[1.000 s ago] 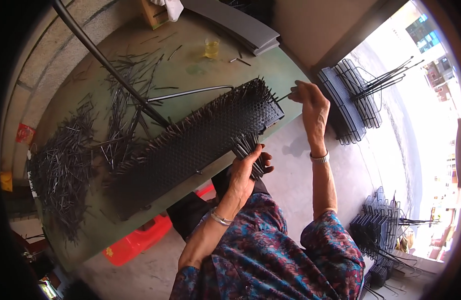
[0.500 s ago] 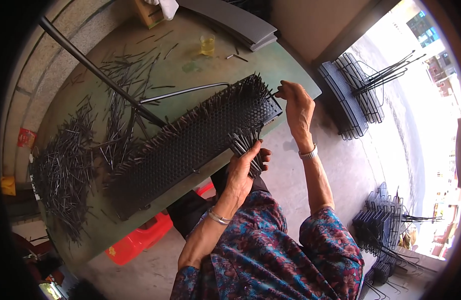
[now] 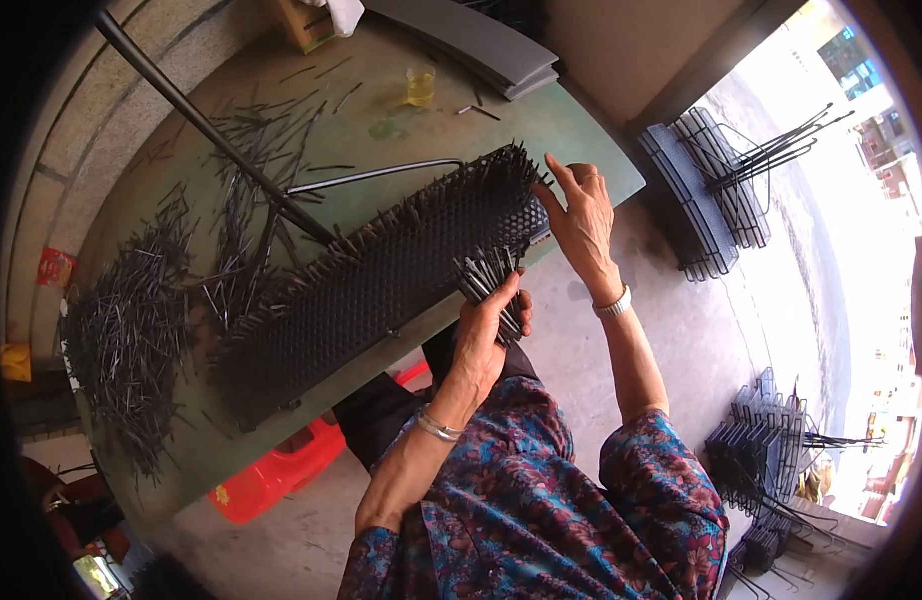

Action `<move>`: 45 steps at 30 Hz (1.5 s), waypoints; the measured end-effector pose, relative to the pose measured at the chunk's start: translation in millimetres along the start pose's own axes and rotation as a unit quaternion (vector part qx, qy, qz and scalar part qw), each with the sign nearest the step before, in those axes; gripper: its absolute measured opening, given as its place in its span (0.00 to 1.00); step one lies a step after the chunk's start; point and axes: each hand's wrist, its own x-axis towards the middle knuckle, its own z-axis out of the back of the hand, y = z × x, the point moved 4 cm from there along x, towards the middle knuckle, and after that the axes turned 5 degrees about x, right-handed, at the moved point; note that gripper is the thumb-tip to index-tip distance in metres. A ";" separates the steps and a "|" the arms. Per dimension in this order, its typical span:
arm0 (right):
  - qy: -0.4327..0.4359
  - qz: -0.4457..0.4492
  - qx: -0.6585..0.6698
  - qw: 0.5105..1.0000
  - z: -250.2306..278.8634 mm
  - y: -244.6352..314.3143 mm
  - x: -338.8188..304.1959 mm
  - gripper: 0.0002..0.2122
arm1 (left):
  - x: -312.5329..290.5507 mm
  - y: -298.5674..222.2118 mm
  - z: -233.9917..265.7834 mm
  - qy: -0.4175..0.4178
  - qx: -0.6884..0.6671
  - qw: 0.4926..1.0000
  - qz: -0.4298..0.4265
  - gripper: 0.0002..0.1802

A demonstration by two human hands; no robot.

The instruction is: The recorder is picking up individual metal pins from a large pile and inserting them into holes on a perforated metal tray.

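Note:
My left hand [image 3: 478, 335] is closed around a bundle of thin dark sticks [image 3: 489, 272], just off the near edge of a long black perforated panel [image 3: 351, 320]. The panel lies slantwise on the green table [image 3: 541, 115]. Short dark sticks [image 3: 421, 215] bristle from its far side, thickest at the right end. Beside that end is my right hand [image 3: 586, 215], its index finger and thumb spread apart at the stick tips. No stick shows plainly in it.
Loose dark sticks [image 3: 131, 320] are heaped on the table's left. A metal rod frame [image 3: 211, 130] slants over the panel. A cup of yellow liquid [image 3: 419, 86] and grey sheets [image 3: 481, 45] stand farther back. A red stool [image 3: 286, 475] is below; wire racks [image 3: 691, 195] stand at right.
My right hand has moved slightly left, closer to the panel's end, and its index finger and thumb have gone from a pinch to spread. My left hand still grips the bundle.

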 end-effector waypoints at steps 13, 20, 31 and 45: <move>0.203 -0.212 0.293 0.910 31.5 18.0 -32.2 0.06 | 2.0 0.9 3.1 -0.067 0.049 0.997 0.001 0.15; -0.033 -0.079 0.166 0.982 29.5 -15.6 1.0 0.04 | 7.2 2.6 6.6 -0.063 0.005 0.998 0.030 0.15; -0.027 -0.110 0.187 0.976 22.2 -22.0 0.8 0.05 | 6.7 6.2 3.0 -0.035 0.019 0.999 0.024 0.12; 0.055 -0.109 0.083 0.989 14.2 -14.9 -11.6 0.08 | 2.4 1.9 -2.6 -0.039 0.018 0.999 0.016 0.11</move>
